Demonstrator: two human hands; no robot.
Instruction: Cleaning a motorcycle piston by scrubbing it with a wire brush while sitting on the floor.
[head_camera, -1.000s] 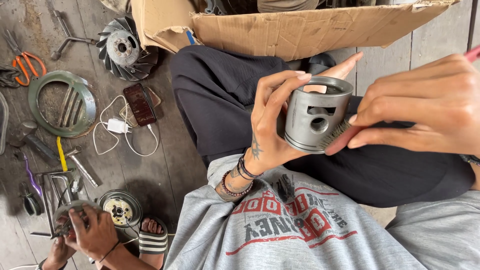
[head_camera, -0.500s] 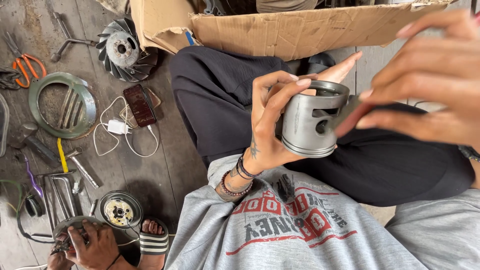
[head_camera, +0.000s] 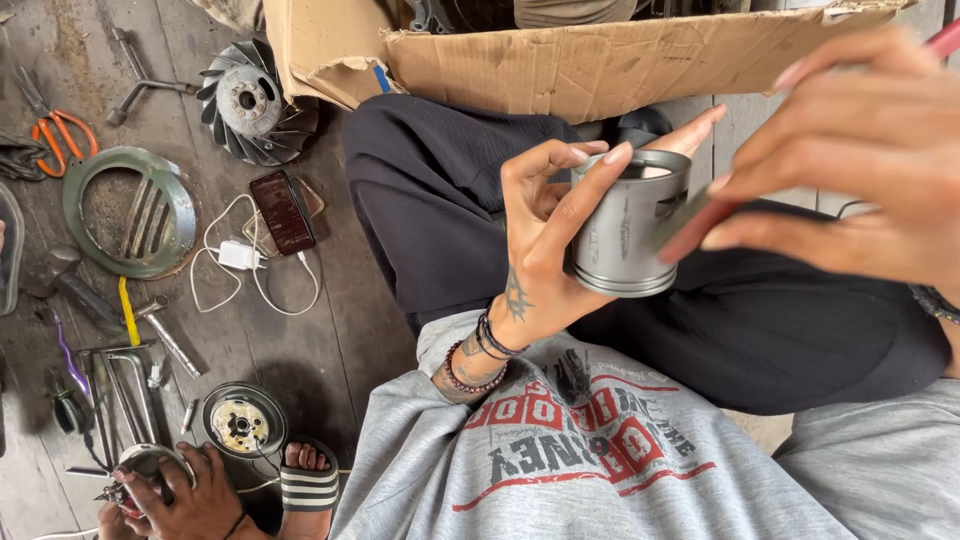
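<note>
Piston (head_camera: 630, 225), grey metal, centre-right of frame: rigid, probably weighty, smooth-skirted; left hand (head_camera: 545, 240) wraps its side wall. Right hand (head_camera: 860, 160), blurred, apparently pinching a thin red tool (head_camera: 690, 232) against it.

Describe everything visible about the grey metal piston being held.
The piston is a dull grey metal cylinder, hollow, open end up, with a cut-out in its side wall and fine grooves near its lower rim. It is held roughly upright above the lap. The left hand wraps it; the right hand, blurred, touches its right side with a reddish pencil-like tool.
</note>
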